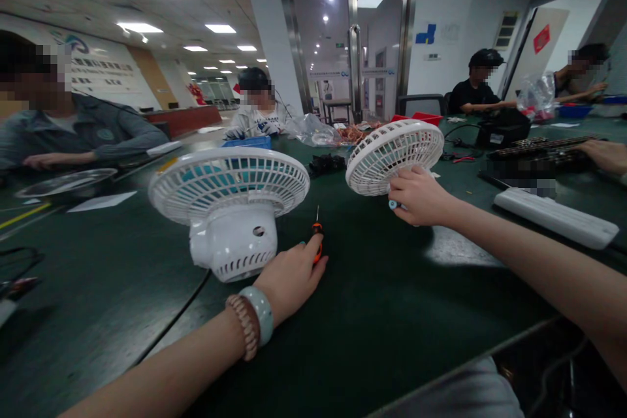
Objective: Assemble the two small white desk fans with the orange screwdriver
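Observation:
My left hand (292, 277), with a bracelet and a bangle at the wrist, has its fingers on the orange handle of a screwdriver (318, 228), whose shaft points away from me. Left of it a white fan (235, 235) rests on the green table, its motor housing towards me and blue blades behind the grille. My right hand (418, 196) is closed round the lower edge of a second white fan grille (392, 150), which is tilted up. A small light-blue end of something shows under those right fingers.
On the right lie a white power strip (556, 217) and dark metal parts (548, 147), with another person's hand beside them. A metal tray (68, 183) is at the left. Plastic bags, copper coils (360, 132) and several seated people are farther back.

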A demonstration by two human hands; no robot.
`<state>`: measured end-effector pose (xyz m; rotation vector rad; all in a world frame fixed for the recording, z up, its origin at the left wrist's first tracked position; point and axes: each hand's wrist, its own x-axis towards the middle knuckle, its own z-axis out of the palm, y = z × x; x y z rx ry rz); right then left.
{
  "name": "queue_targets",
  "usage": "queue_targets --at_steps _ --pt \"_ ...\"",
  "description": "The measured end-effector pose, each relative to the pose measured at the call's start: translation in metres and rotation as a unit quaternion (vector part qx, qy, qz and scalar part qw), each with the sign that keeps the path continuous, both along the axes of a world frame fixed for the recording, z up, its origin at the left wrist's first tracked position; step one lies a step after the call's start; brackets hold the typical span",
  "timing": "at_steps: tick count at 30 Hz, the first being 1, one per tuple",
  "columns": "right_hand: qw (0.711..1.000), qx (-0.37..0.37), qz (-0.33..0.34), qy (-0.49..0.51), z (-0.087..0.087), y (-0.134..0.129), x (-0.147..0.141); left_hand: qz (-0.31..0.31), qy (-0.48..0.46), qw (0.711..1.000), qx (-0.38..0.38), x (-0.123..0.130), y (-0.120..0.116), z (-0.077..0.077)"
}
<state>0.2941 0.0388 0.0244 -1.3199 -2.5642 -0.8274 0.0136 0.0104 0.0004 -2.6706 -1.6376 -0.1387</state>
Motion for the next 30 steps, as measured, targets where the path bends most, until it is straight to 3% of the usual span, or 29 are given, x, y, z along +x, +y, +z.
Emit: queue_targets --at_steps 4,7,12,16,18,22,24,30 --pt "1.000 -0.002 -0.001 -0.001 0.000 0.000 0.000 -0.038 -0.050 0.998 0.008 -0.001 0.004 -0.001" --pt "1.000 0.000 -0.001 -0.003 0.001 -0.001 0.000 -0.085 -0.093 0.990 0.065 -0.002 0.001 0.000" --pt "1.000 0.002 -0.001 -0.004 0.001 -0.001 0.000 -0.204 -0.153 0.952 0.167 -0.003 -0.011 -0.001" --pt "1.000 0.002 0.000 -0.006 0.001 0.000 -0.001 -0.266 -0.192 0.929 0.173 -0.004 -0.016 0.000" --pt "1.000 0.005 0.001 -0.005 0.001 0.000 -0.001 -0.251 -0.225 0.930 0.144 0.000 -0.017 0.002" --pt "1.000 0.001 -0.001 -0.005 0.002 0.001 -0.001 -0.107 -0.352 0.927 0.066 0.015 -0.010 0.004" --pt "1.000 -0.003 -0.002 -0.005 0.002 0.001 -0.001 -0.061 -0.431 0.900 0.022 0.025 -0.004 0.001" --pt "1.000 -0.012 -0.006 -0.006 0.005 0.000 -0.002 -0.013 -0.603 0.793 -0.084 0.038 0.008 -0.003"
